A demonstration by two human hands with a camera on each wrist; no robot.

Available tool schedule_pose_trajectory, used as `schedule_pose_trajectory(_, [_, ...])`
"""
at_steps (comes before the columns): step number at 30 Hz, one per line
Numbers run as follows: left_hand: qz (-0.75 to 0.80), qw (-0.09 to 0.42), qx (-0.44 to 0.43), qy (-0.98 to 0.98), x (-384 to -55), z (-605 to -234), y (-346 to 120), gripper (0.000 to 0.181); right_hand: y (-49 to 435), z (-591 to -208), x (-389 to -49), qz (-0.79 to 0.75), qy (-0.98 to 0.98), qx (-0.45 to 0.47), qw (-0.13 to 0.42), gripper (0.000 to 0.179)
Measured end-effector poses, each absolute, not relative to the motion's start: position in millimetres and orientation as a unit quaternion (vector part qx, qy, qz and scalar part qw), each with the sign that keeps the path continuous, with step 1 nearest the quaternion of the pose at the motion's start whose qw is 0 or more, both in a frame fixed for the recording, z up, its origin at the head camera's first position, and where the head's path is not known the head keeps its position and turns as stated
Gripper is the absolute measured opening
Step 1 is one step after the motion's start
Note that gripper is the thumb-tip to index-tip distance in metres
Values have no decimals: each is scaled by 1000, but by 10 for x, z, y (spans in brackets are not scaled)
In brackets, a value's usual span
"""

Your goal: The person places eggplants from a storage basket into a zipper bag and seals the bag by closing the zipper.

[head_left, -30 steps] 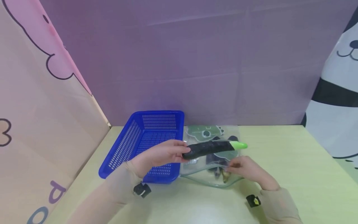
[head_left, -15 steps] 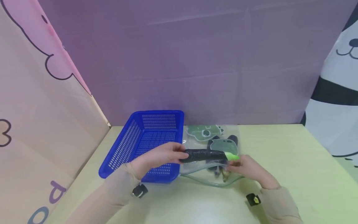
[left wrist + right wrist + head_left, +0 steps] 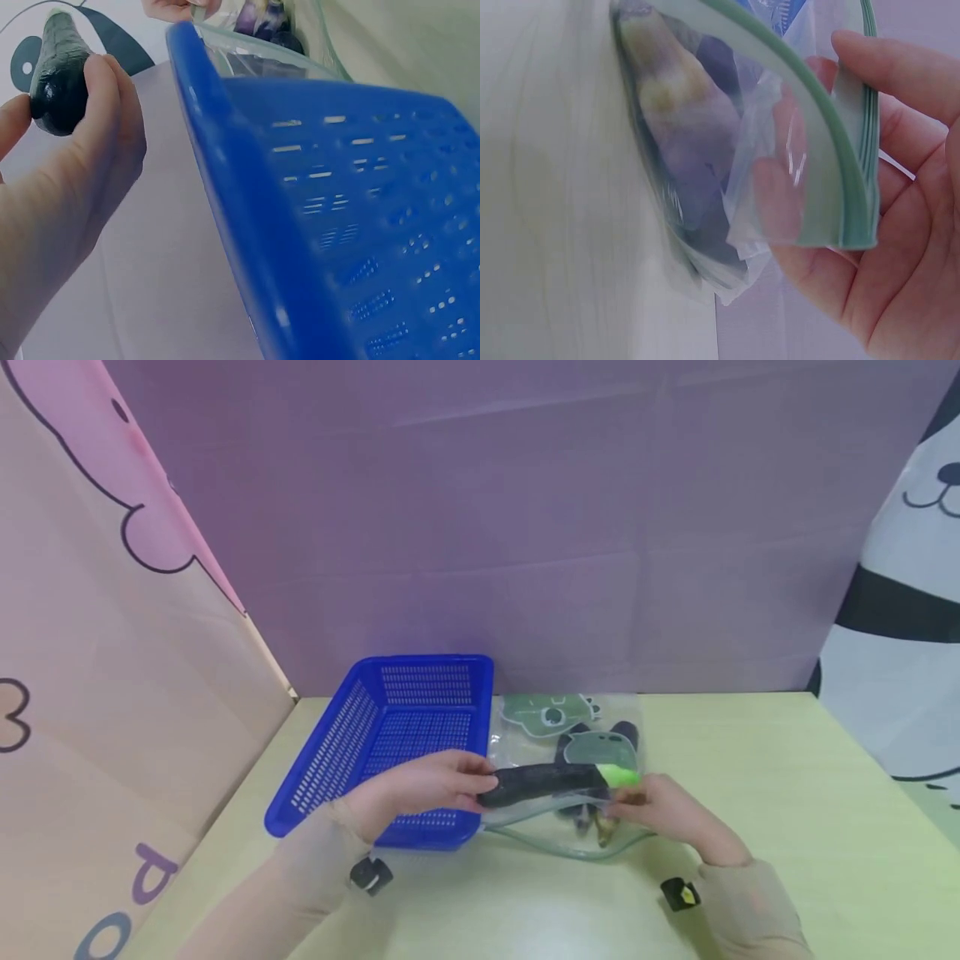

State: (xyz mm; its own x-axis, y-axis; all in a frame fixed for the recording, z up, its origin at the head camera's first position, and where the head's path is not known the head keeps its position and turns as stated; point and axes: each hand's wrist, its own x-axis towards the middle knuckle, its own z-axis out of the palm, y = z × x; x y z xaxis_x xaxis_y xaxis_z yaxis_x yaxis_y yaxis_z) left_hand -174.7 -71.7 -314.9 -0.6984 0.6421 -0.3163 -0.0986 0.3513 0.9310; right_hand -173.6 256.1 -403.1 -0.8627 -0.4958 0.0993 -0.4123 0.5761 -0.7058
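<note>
A long dark eggplant (image 3: 540,783) with a bright green stem end lies nearly level in the air, gripped at its blunt end by my left hand (image 3: 438,785). The left wrist view shows fingers and thumb around that eggplant (image 3: 60,86). Its green end is close to my right hand (image 3: 663,806), above a clear zip bag (image 3: 600,750) with green prints. My right hand pinches the bag's green-edged rim (image 3: 847,187), holding the mouth apart. Purple eggplants (image 3: 697,135) lie inside the bag, seen through the film.
A blue perforated basket (image 3: 431,727) stands left of the bag, its near right corner beneath my left hand. Both rest on a pale wooden table (image 3: 750,777). A purple sheet (image 3: 480,527) hangs behind, with printed sheets at both sides.
The eggplant has come down and left in my left hand, its green end now near the right hand rather than above and past it. My right hand stays at the bag's rim.
</note>
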Motion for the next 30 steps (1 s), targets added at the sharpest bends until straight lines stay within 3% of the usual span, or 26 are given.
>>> schedule_pose_trajectory(11, [585,429,197,660,-1541,-3329,-794,44,2552,-4022,-1729,-373,898,-226,51,17])
schedule_pose_trajectory(17, [566,432,210,670,-1426,-3424,-788,42,2566,-4024,-1733,-350,903,-249,27,11])
schedule_pose_trajectory(30, [546,429,231,682,-1347,-3600,-720,37,2560,-4012,-1723,-361,898,-251,37,11])
